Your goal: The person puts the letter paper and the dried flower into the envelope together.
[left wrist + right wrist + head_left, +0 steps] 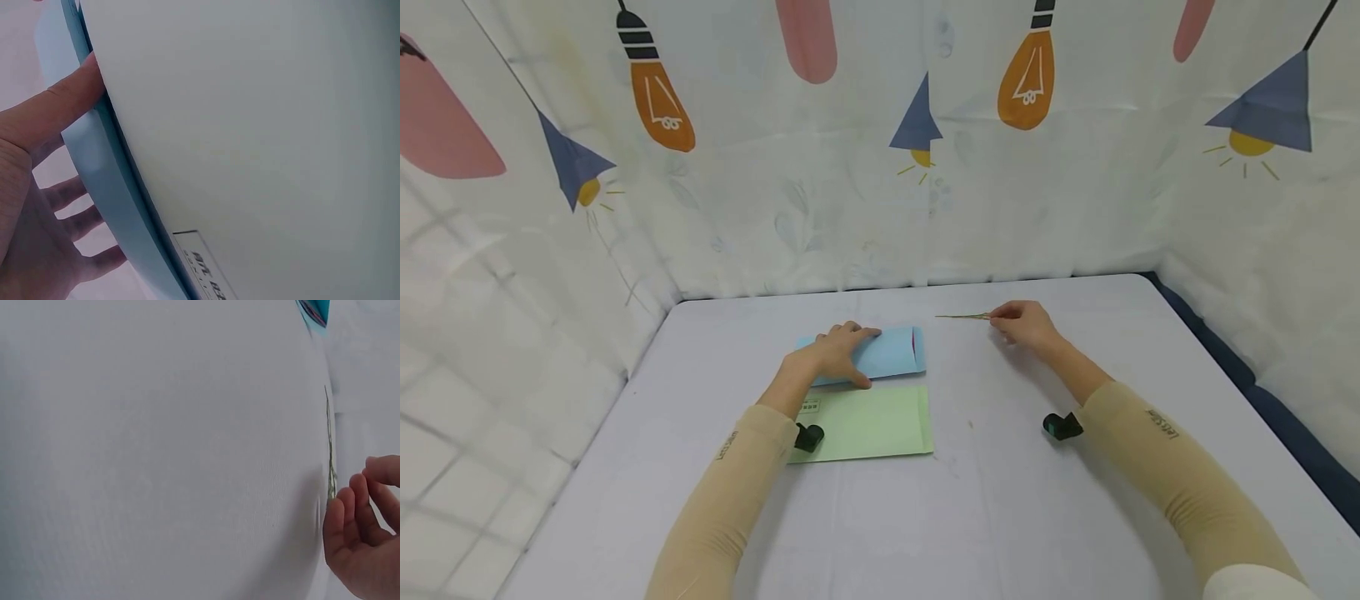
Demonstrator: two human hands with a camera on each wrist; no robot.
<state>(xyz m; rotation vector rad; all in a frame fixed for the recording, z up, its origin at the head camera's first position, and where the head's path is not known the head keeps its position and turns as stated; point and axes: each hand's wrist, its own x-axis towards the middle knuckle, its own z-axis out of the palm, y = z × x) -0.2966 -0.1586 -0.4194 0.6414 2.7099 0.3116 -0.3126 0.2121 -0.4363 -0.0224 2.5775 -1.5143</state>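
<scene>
My left hand (837, 354) rests spread over a light blue envelope (895, 352), its thumb at the near edge. Dark red shows in a slit at the envelope's right end. In the left wrist view, the thumb (69, 94) touches the blue edge, and the other fingers are spread beyond it. Right in front of the blue envelope lies a pale green envelope (872, 425) with a small printed box. To the right, my right hand (1024, 323) pinches thin greenish-brown strands (962, 317) just above the table, pointing left; in the right wrist view the strands (330, 444) look stalk-like or stringy.
A white cloth covers the table (1000, 517). Behind it hangs a curtain (850, 217) printed with lamps and bulbs. Small dark wrist cameras (1063, 426) sit at both sleeves. Dark blue material (1292, 425) runs along the table's right edge.
</scene>
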